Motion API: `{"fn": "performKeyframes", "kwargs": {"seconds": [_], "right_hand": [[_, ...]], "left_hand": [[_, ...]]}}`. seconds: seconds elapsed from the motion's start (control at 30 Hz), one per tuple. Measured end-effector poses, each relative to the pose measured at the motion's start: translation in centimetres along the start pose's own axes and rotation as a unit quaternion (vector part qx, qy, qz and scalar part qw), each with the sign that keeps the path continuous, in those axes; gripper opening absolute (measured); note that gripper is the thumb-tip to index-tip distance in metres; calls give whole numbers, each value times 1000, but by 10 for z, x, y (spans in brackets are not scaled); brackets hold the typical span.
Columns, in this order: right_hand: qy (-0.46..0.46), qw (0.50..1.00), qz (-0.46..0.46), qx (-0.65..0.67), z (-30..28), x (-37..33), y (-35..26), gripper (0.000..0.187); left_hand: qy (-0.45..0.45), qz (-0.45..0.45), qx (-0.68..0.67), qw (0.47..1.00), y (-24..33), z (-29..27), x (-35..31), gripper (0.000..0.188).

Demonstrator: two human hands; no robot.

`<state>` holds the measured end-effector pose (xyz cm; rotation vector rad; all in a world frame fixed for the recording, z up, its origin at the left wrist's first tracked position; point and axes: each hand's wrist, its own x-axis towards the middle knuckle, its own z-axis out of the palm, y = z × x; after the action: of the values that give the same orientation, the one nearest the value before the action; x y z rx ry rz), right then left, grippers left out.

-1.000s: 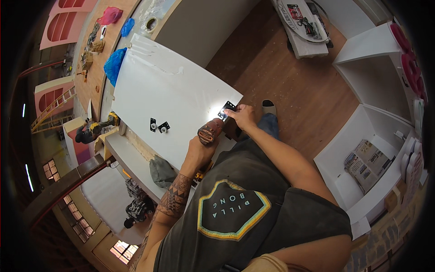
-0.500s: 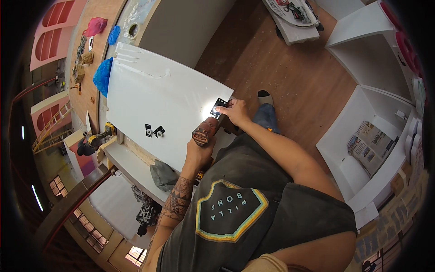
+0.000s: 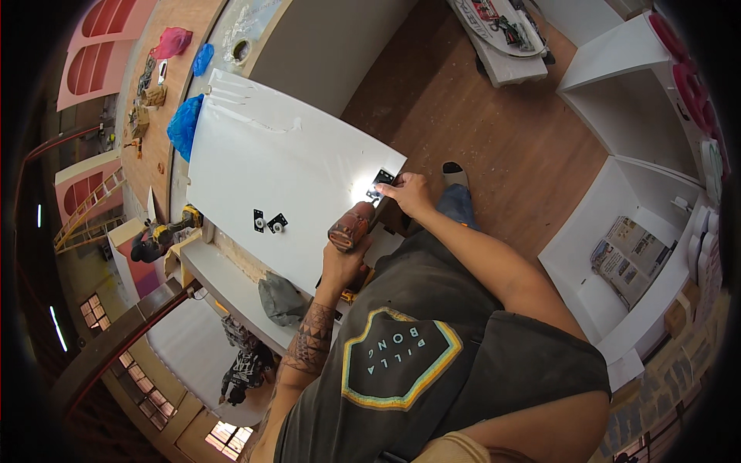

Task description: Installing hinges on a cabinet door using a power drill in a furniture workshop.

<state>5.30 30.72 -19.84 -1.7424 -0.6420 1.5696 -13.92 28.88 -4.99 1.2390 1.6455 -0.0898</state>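
Plate, black and full of holes, lies flat at the near right corner of the white panel. The right hand has its thumb and fingers drawn together on it, steadying it against the surface. The left hand is wrapped round the grip of a drill, nose pointed at the plate's near edge, its lamp throwing a bright patch there. Fastening here looks under way rather than finished; glare, the drill's body and the fingers hide whether any screw is home.

Two brackets, the first and the second, each a black plate with a pale wheel, lie loose near the middle of the panel, so both seem not yet fitted. They sit well clear of the drill. The right fingertips are closer to its nose, which I judge the tightest spot.

Beyond the panel, a blue bag touches its left edge and a grey cloth lies near the left forearm. Farther left are a yellow drill and a wooden worktop carrying a pink bag. A co-worker is well apart, lower left.
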Motion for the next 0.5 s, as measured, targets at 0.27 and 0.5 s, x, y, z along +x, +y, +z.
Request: {"fn": "performKeyframes", "kwargs": {"seconds": [0.27,0.5], "right_hand": [[0,991,36,132,-26,-6,42,24],[-92,956,78,267,-42,-30,11,22]], "left_hand": [[93,175,-98,975,-19,1,-20,38],[80,188,-84,975,-20,3,-24,44]]}}
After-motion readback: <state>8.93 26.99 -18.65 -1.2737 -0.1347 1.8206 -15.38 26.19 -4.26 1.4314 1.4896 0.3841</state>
